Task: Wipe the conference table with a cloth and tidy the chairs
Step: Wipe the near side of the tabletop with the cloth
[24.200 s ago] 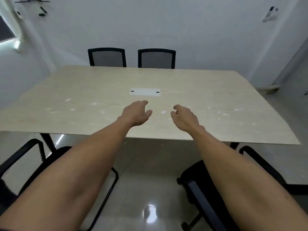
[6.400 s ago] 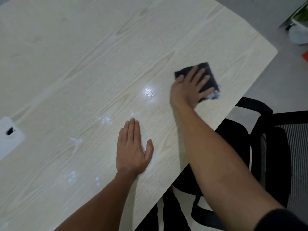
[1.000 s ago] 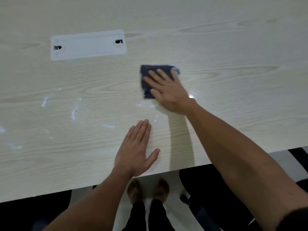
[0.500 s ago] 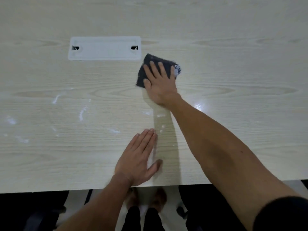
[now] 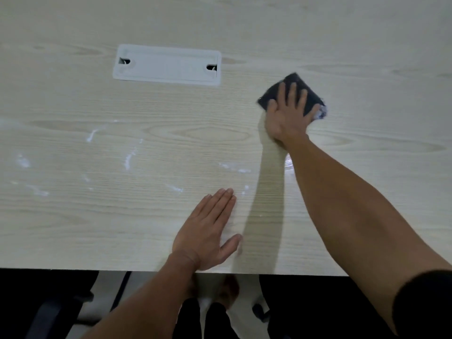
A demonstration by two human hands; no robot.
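The pale wood conference table fills the head view. My right hand presses flat on a dark folded cloth, right of the table's middle; white dust clings to the cloth's right corner. My left hand lies flat and empty on the table near its front edge, fingers together. White smears streak the wood to the left of my hands. Parts of two black chairs, one chair on the left and another chair on the right, show under the front edge.
A white rectangular cable cover is set into the table top, left of the cloth. My feet stand on the glossy floor between the two chairs, close to the table's edge.
My right hand has slid the cloth to the right, away from the cable cover. My left hand has stayed flat near the front edge.
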